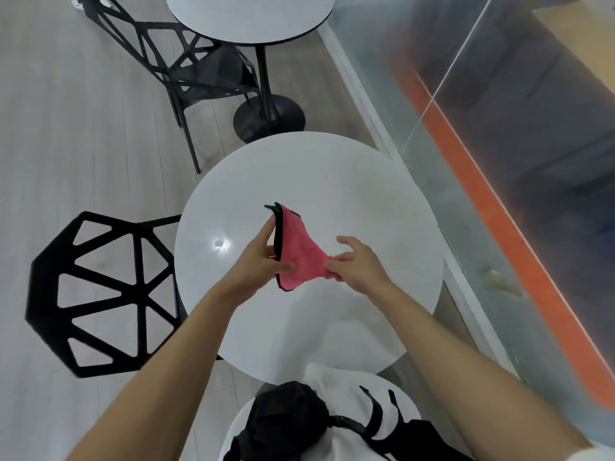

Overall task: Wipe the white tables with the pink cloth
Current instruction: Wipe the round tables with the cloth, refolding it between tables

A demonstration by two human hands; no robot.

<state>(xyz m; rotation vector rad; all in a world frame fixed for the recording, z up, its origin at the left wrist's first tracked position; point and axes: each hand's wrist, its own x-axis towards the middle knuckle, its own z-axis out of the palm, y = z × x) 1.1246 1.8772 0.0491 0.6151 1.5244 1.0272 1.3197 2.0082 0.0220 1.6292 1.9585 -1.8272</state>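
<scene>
A pink cloth (pixel 299 251) with a black edge hangs in the air above the near round white table (pixel 349 181). My left hand (pixel 259 261) holds the cloth's left side, fingers along the black hem and thumb pressed on the pink face. My right hand (pixel 356 261) pinches the cloth's right corner between thumb and fingers. The cloth is stretched between both hands, clear of the tabletop. A second round white table (pixel 249 18) stands farther off at the top of the view.
A black open-frame chair (pixel 100 294) sits left of the near table, another black chair (pixel 186 68) beside the far one. The far table's black base (pixel 269 118) stands on the grey floor. A glass wall (pixel 499 128) with an orange stripe runs along the right.
</scene>
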